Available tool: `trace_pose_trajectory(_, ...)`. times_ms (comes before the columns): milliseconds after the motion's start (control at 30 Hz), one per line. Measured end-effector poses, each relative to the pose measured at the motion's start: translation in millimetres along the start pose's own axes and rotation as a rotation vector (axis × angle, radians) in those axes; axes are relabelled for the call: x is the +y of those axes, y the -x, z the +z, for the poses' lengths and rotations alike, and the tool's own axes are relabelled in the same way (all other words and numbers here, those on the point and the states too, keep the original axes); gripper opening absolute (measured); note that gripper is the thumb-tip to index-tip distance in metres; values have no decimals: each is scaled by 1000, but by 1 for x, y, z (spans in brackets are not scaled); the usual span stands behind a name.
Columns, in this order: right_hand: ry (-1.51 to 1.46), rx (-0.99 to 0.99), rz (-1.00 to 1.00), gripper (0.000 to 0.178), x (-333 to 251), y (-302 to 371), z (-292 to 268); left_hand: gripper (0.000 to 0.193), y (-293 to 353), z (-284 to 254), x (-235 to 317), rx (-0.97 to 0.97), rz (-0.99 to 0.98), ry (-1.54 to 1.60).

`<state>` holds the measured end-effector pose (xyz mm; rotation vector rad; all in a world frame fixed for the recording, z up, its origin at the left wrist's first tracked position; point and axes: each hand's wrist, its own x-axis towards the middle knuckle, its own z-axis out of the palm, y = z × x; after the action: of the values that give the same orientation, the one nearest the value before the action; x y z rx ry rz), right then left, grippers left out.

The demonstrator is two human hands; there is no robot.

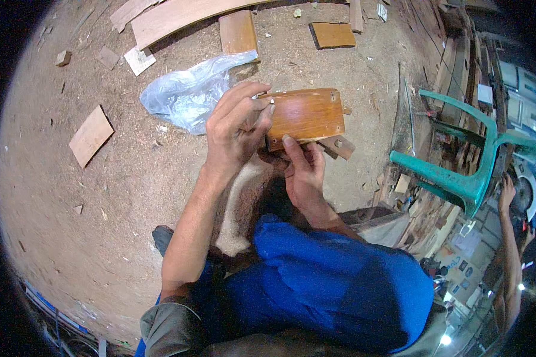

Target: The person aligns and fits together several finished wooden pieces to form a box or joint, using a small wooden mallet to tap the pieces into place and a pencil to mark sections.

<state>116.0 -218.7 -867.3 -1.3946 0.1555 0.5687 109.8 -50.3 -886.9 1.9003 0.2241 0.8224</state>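
A varnished orange-brown wooden piece (307, 113), roughly rectangular with small holes near its corners, is held up in front of me. My right hand (305, 172) grips its lower edge, thumb on the face and the other fingers behind. At its upper left corner, my left hand (238, 122) is closed in a pinch with a small whitish bit (272, 101) at the fingertips; its kind is too small to tell. A brown wooden strip with a hole (337, 147) shows behind the lower right of the piece.
A crumpled clear plastic bag (184, 95) lies just beyond my left hand on the dusty floor. Boards (184, 21) and varnished pieces (332, 35) lie farther off. A green plastic chair (458, 172) stands right, near stacked wood. Another person's arm (509, 250) shows far right.
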Motion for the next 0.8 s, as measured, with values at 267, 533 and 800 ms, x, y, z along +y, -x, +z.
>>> trace_pose_trajectory(267,-198,19,127,29,0,5,10,8,-4,4,1,-111,-203,214)
trace_pose_trajectory(533,-330,-70,180,32,-17,8,16,6,-3,9,-3,-142,-219,259)
trace_pose_trajectory(800,-80,-174,-65,41,1,10,11,6,-2,13,-6,-129,-215,257)
